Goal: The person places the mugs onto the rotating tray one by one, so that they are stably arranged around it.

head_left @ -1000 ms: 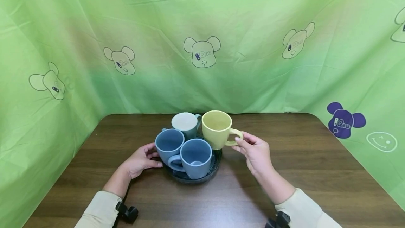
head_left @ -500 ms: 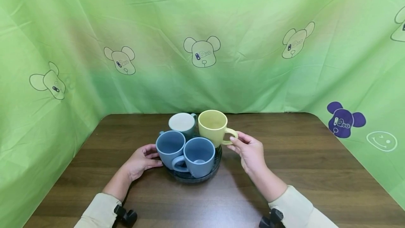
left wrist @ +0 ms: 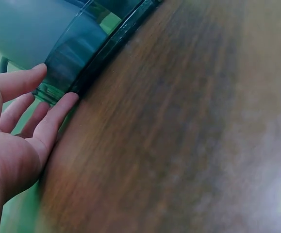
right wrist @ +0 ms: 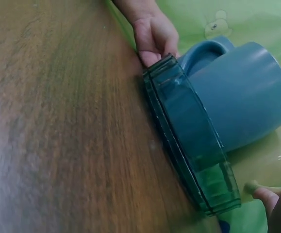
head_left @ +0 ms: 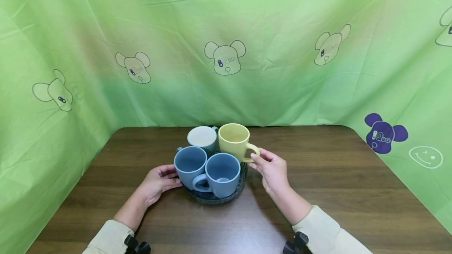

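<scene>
My right hand [head_left: 274, 169] pinches the handle of a yellow mug [head_left: 234, 139], held upright over the back right of a round, dark green see-through tray [head_left: 216, 200]. Three more mugs stand in it: a blue mug [head_left: 190, 162] at left, another blue mug [head_left: 223, 177] in front with its handle to the left, and a teal mug [head_left: 202, 137] behind, pale white inside. My left hand [head_left: 157, 185] touches the tray's left side with its fingers extended. In the right wrist view the tray [right wrist: 189, 121] shows a low upright wall, and the yellow handle's tip is at my thumb.
A brown wooden table [head_left: 328, 175] lies under the tray, its far edge close behind the mugs. A green cloth [head_left: 275, 89] with bear-head prints hangs behind and at both sides. Black wrist cameras [head_left: 296, 243] sit at both sleeves.
The yellow mug has moved left in my right hand, closer to the teal mug. The front blue mug has shifted slightly right and the teal mug slightly left. My left hand stays by the tray.
</scene>
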`<state>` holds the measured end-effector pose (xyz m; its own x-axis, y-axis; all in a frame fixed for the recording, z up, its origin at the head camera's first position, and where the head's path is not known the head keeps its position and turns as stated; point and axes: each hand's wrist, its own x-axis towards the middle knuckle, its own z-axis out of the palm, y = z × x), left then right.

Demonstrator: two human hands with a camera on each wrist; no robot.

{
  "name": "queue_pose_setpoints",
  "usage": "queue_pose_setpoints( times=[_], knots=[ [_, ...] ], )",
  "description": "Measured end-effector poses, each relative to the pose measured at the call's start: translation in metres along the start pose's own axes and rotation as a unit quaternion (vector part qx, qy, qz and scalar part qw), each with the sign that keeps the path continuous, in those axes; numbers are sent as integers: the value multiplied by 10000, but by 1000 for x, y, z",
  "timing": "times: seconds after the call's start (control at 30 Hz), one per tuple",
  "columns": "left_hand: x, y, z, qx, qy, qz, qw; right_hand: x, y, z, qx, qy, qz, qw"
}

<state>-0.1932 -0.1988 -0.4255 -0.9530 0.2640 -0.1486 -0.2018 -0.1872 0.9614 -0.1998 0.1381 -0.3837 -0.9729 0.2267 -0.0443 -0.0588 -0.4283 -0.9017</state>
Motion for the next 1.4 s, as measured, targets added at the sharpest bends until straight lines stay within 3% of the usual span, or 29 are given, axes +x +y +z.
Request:
queue_pose_setpoints(
  times=[0.3, 0.43, 0.5, 0.63, 0.73, 0.9, 1.13, 1.4],
  knots=[
    [-1, -3, 0, -170, 71, 90, 9998, 0, 14, 6, -466, 75, 66, 9989],
    [-1, -3, 1, -117, 68, 117, 9998, -1, 16, 6, -1130, 5, -18, 9936],
    [-2, -3, 2, -99, 44, 115, 9999, 0, 15, 4, -1728, -82, -168, 9848],
    [-4, -3, 2, -57, 46, 59, 10000, 1, 11, 0, -2875, -281, -573, 9557],
    [-5, -2, 2, -41, 30, 33, 10000, 2, 9, -2, -3223, -491, -732, 9425],
    [-5, -2, 2, -3, -6, 19, 10000, 7, 10, -4, -3422, -807, -819, 9326],
    [-7, 0, 3, 71, 48, 2, 10000, 10, 9, -7, -3466, -945, -804, 9298],
    [-8, 1, 0, 127, 37, 20, 9999, 7, 6, -12, -2887, -1049, -468, 9505]
  ],
)
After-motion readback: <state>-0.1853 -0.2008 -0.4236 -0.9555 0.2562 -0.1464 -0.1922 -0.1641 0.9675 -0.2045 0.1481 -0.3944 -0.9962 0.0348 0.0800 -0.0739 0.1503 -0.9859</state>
